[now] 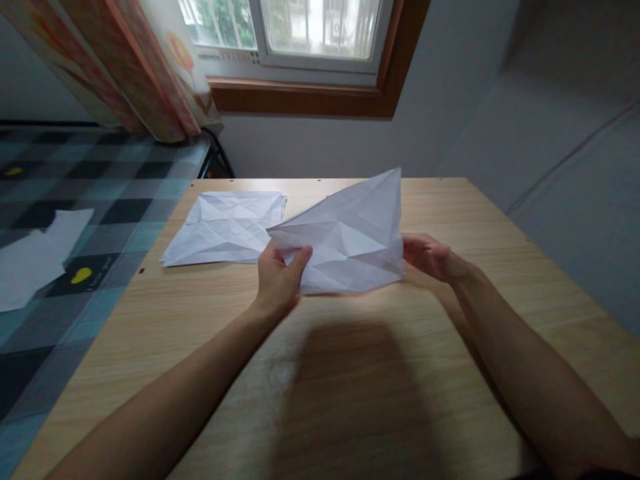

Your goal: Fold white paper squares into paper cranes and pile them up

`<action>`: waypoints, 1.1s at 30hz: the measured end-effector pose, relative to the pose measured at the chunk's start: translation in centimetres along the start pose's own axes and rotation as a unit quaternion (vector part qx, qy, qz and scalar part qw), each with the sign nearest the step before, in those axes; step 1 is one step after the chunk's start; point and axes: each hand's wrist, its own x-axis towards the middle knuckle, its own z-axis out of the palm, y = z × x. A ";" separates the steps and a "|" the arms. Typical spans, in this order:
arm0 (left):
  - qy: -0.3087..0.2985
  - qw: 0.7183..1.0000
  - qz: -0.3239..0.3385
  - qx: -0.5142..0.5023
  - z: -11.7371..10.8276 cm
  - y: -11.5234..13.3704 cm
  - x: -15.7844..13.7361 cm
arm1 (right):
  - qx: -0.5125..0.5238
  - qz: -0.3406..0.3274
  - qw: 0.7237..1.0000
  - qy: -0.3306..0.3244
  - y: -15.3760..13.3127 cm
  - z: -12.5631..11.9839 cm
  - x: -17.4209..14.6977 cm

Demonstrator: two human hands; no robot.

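A creased white sheet of paper (pixel 350 247) is raised above the wooden table, tilted with its upper right corner highest. My left hand (pixel 280 277) grips its lower left part, the thumb pressed on the near face and the other fingers hidden behind. At the sheet's right edge is my right hand (pixel 427 257). Its fingertips pass behind the paper, so whether they pinch it is hidden. Behind and left of my left hand, a stack of creased white paper sheets (pixel 227 227) lies flat on the table.
The light wooden table (pixel 500 320) reaches toward a wall under a window (pixel 320 30). To the left, a bed with a checked cover (pixel 30 373) bears more white paper (pixel 35 263). A patterned curtain (pixel 150 67) hangs beside the window. A cable (pixel 575 153) runs along the right wall.
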 end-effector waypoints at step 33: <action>-0.374 0.723 0.210 0.542 -0.4 -1.1 0.2 | -0.591 -0.057 0.804 -0.024 3.4 7.1 1.5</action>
